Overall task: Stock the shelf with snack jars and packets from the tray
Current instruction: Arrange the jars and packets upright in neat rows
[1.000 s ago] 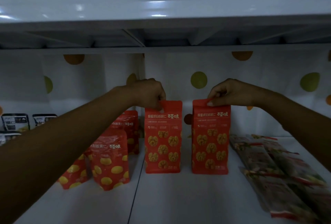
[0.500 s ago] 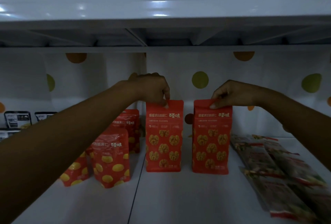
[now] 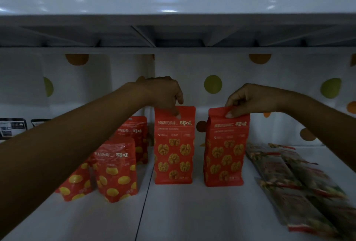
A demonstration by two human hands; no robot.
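The shelf already carries a good deal of stock. At nine o'clock in our view, far back, sit some dark packets, too dim to read. Nearer, at about eight o'clock, the red chestnut pouches stand upright in a cluster.

Just left of centre, our left hand pinches the top edge of the left walnut packet, thumb on its front face. The packet stands upright with its base on the shelf. At three o'clock from it, with a clear gap between, the right walnut packet stands the same way, turned slightly. Our right hand pinches its top seal between thumb and curled fingers. At four o'clock the flat clear packets lie overlapping, running toward the front edge.

We judge these two packets all but placed, with only the letting go remaining. The tray is out of view, so we cannot tell how much is left. No jars show on this shelf.
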